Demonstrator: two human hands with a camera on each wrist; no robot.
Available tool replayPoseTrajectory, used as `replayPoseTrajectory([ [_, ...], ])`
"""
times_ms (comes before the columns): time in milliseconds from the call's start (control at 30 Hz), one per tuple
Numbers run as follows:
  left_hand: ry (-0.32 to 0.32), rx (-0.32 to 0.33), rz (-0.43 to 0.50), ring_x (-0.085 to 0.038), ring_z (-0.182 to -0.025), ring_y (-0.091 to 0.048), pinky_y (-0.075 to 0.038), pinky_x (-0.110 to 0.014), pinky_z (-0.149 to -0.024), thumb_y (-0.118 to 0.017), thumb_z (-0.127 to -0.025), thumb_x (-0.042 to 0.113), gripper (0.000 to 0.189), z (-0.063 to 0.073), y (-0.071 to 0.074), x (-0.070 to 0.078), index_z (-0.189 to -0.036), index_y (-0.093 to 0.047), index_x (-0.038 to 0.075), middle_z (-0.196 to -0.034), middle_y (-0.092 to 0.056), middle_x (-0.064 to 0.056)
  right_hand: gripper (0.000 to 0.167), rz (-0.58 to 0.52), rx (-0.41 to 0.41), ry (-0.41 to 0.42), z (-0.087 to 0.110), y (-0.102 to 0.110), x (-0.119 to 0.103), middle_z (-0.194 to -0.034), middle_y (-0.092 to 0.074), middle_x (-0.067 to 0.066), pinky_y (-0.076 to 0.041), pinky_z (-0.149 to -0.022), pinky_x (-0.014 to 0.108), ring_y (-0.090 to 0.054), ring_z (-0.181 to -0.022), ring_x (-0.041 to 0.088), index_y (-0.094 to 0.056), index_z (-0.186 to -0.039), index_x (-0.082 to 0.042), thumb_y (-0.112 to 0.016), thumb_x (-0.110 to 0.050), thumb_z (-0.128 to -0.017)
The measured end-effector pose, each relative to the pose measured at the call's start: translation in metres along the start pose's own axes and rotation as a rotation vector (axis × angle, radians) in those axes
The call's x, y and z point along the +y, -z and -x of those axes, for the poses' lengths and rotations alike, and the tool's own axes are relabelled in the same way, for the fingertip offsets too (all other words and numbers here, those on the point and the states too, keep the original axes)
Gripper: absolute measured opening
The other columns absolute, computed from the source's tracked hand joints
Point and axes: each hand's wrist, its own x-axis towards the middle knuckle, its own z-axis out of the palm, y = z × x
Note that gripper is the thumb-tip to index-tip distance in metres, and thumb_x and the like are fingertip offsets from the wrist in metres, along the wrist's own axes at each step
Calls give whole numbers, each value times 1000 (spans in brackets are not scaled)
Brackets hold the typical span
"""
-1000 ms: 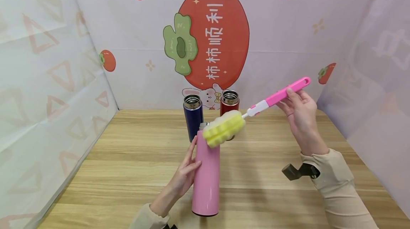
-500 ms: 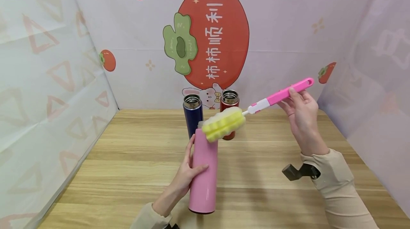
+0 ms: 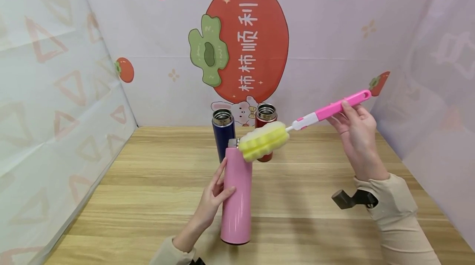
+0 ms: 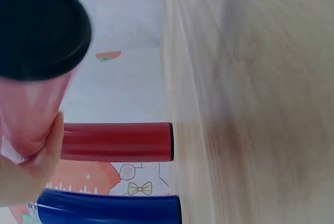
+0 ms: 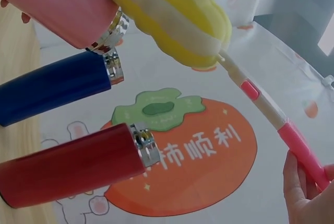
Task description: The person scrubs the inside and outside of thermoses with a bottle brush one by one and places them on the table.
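Yellow sponge [image 3: 264,141] of the bottle brush [image 3: 306,121] has shifted rightward, baring more steel neck [image 3: 233,143], and lies outside the raised pink vacuum flask [image 3: 236,199]. Left hand [image 3: 210,204] curls round that flask; right hand [image 3: 360,143] pinches the handle [image 3: 330,111]. Blue flask [image 3: 223,134] and red flask [image 5: 73,169] stand behind.

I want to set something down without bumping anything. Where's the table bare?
The wooden table is bare between the left fabric wall and the left hand, and again between the pink bottle and the right sleeve. It's crowded behind the pink bottle, where the blue bottle and red bottle stand, with the sponge brush held nearby.
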Motion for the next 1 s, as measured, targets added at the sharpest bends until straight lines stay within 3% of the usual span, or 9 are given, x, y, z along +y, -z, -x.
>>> replayPoseTrajectory([
  [200,-31,-135,108,-13,-107,-49,-43,-31,-84,-44,-91,6,66,1,3,-1,-143,-9,25,-128,-32,-29,21,27,-8,-22,0,2,-1,-83,-60,13,-50,-72,32,-62,-76,21,-50,-96,4,-61,-5,-81],
  [333,-28,-165,152,-12,-109,-47,-42,-30,-86,-42,-92,8,66,0,4,0,-143,-5,28,-134,-25,-26,20,37,-13,-44,0,3,0,-82,-60,12,-50,-72,32,-62,-76,20,-51,-95,3,-61,-6,-81],
  [533,-11,-149,177,-12,-110,-46,-41,-30,-87,-42,-92,9,68,-3,4,4,-143,-2,26,-139,-17,-24,21,82,-32,-80,2,5,2,-85,-61,11,-50,-74,30,-62,-78,19,-51,-98,2,-60,-7,-82],
  [800,-30,-81,196,-12,-107,-48,-42,-30,-87,-45,-90,7,68,-8,5,6,-143,-7,28,-131,-27,-26,10,86,-137,-135,4,8,9,-82,-63,11,-50,-73,30,-63,-77,19,-54,-94,2,-54,-2,-86],
  [1000,-45,-53,212,-12,-108,-47,-43,-29,-84,-45,-90,7,68,-11,6,9,-142,-9,30,-131,-26,-26,8,126,-196,-173,6,9,13,-81,-63,10,-50,-72,29,-63,-78,18,-53,-95,1,-51,-2,-88],
])
